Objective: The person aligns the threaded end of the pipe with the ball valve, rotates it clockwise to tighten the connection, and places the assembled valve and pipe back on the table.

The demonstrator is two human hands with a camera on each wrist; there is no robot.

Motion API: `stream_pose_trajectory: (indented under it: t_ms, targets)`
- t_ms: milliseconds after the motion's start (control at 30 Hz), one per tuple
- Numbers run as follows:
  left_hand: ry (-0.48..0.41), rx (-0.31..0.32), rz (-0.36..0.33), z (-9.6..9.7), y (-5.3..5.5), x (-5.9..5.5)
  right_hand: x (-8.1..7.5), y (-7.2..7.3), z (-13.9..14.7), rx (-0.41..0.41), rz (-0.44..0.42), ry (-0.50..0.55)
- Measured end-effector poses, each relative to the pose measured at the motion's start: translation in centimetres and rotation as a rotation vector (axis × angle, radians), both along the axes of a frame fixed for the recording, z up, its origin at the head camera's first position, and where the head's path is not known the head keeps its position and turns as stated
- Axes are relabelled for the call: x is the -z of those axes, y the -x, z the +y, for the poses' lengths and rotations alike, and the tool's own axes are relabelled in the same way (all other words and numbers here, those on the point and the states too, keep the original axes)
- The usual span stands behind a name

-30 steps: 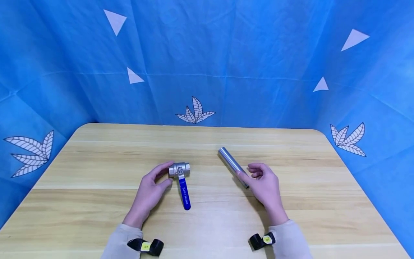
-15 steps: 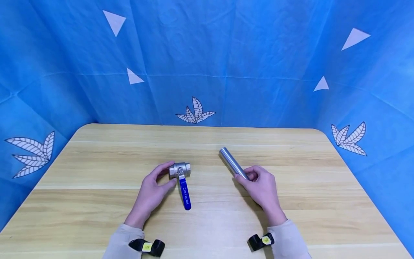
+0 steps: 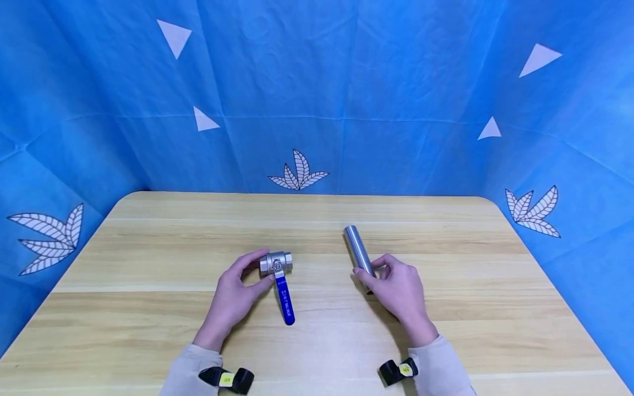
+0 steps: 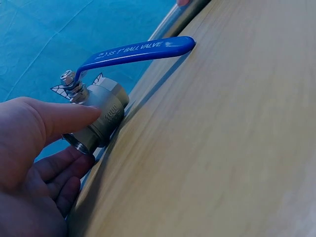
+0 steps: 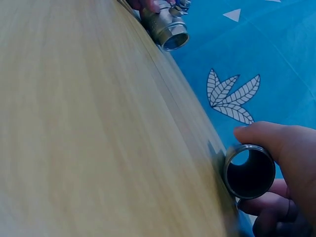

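My left hand (image 3: 230,302) holds a steel ball valve (image 3: 276,264) on the table, its thumb against the body and its fingers round the far side. The valve's blue lever (image 3: 285,300) points toward me; in the left wrist view, lettering on the lever (image 4: 133,53) reads "1" BALL VALVE". To the right, my right hand (image 3: 400,291) pinches the near end of a shiny metal pipe (image 3: 358,247) between thumb and fingers. The pipe slants away, its far end leaning left. Looking into the pipe (image 5: 249,182) in the right wrist view, I see it is hollow.
A light wooden table (image 3: 317,352) with rounded far corners lies under both hands. Blue cloth (image 3: 317,82) printed with white triangles and leaves hangs behind it and at both sides. Each sleeve carries a black wrist camera, one on the left (image 3: 241,380), one on the right (image 3: 390,373).
My right fingers have closed round the pipe's near end, and the pipe has turned to point more straight away from me. My left thumb has come in against the valve, which has barely moved.
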State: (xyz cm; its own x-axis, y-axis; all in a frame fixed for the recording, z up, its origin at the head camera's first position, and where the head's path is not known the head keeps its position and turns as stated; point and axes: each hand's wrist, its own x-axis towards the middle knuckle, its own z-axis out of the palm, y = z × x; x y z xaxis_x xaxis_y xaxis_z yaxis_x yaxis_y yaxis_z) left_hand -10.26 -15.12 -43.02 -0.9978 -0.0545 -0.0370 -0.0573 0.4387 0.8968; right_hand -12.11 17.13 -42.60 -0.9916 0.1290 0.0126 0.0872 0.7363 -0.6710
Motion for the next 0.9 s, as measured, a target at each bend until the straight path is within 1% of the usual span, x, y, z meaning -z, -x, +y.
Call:
stream_pose_trajectory:
  t_ms: [133,300,400,533,733,900]
  targets:
    - [0.001,0.002,-0.003,0.09,0.01,-0.02,0.08,0.03,0.1,-0.003,0.0,-0.009]
    - [0.023,0.027,0.046,0.26,0.19,0.39,0.0,-0.06,0.09,-0.014,0.003,-0.009]
    - [0.042,0.036,0.068,0.35,0.27,0.47,-0.02,-0.14,0.0,-0.03,0.005,0.008]
    - [0.062,0.045,0.062,0.28,0.25,0.31,0.03,-0.23,-0.2,-0.07,0.017,0.028]
    - [0.101,0.075,0.034,0.13,0.07,0.11,0.23,-0.34,-0.31,-0.126,0.068,0.0]
    - [0.149,0.098,0.049,0.09,-0.03,0.2,0.36,-0.29,-0.29,-0.139,0.084,-0.007]
